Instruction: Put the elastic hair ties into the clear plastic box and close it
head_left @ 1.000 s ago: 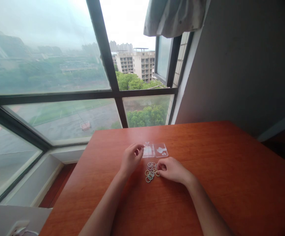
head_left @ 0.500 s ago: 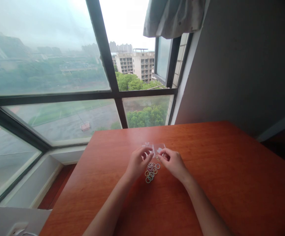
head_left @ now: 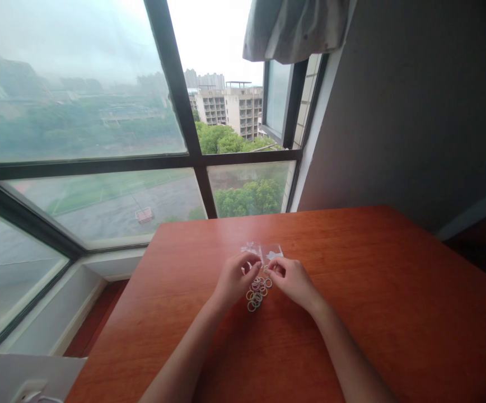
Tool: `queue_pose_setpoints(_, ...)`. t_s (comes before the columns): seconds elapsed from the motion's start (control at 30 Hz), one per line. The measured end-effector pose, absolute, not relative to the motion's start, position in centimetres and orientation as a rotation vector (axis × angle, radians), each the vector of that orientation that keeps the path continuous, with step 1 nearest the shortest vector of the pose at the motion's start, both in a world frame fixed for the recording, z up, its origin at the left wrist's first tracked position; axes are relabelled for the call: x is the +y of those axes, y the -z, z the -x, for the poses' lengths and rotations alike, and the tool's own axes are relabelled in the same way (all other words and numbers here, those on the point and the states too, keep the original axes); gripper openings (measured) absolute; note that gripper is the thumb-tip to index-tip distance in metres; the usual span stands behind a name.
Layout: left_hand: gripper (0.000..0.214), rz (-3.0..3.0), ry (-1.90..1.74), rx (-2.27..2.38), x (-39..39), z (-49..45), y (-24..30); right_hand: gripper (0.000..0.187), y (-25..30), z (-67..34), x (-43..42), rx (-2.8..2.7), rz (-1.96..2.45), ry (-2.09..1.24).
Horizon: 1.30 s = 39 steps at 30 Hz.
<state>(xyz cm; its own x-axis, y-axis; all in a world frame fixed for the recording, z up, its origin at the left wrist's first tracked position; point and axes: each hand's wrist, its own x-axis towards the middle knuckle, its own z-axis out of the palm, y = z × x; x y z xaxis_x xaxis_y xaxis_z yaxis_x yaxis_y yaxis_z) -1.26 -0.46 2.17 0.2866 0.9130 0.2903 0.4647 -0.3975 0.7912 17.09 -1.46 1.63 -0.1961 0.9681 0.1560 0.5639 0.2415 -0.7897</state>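
Small pastel hair ties (head_left: pixel 257 289), several of them, lie in a loose pile on the table between my hands. My right hand (head_left: pixel 290 280) pinches a pale hair tie (head_left: pixel 266 270) between thumb and forefinger, just above the pile. Facing it, my left hand (head_left: pixel 237 277) is curled with thumb and forefinger drawn together; whatever lies between those fingertips is too small to make out. Right behind the fingertips are clear plastic pieces, like a thin bag (head_left: pixel 275 249), with a whitish patch. My left hand partly covers their left part.
The reddish-brown wooden table (head_left: pixel 360 291) spreads out on all sides of my hands. Beyond its far edge stand dark window frames (head_left: pixel 142 166), one pane swung outward. A grey curtain (head_left: pixel 295 28) hangs above, and a dark wall (head_left: pixel 394 112) rises at right.
My right hand has shifted slightly left with the hair tie, toward my left fingertips. My left hand has stayed nearly still, and the pile looks the same.
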Motion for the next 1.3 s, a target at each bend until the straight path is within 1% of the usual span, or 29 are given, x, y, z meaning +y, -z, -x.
queue_pose_setpoints(0.27,0.011,-1.993,-0.921,1.178,-0.5,1.0,-2.1,0.011,-1.9,-16.9,-1.4,-1.719,1.385,-0.674)
queue_pose_setpoints(0.5,0.014,-1.908,-0.928,1.139,-0.7,0.9,-2.4,0.011,-1.8,-16.7,-1.4,-1.724,1.392,-0.618)
queue_pose_setpoints(0.7,0.01,-1.866,-0.984,1.194,-0.4,0.8,-1.8,0.012,-1.7,-16.5,-1.5,-1.742,1.36,-0.638)
queue_pose_setpoints(1.0,0.01,-1.888,-0.981,1.187,-0.4,0.8,-1.6,0.012,-1.7,-16.4,-1.5,-1.74,1.353,-0.668)
queue_pose_setpoints(1.2,0.012,-1.885,-1.155,1.441,1.2,2.5,-1.3,0.013,-1.5,-17.2,-1.1,-1.709,1.44,-0.588)
queue_pose_setpoints(1.3,0.014,-1.917,-1.179,1.564,2.4,3.3,-0.9,0.013,-1.3,-17.4,-1.0,-1.743,1.511,-0.57)
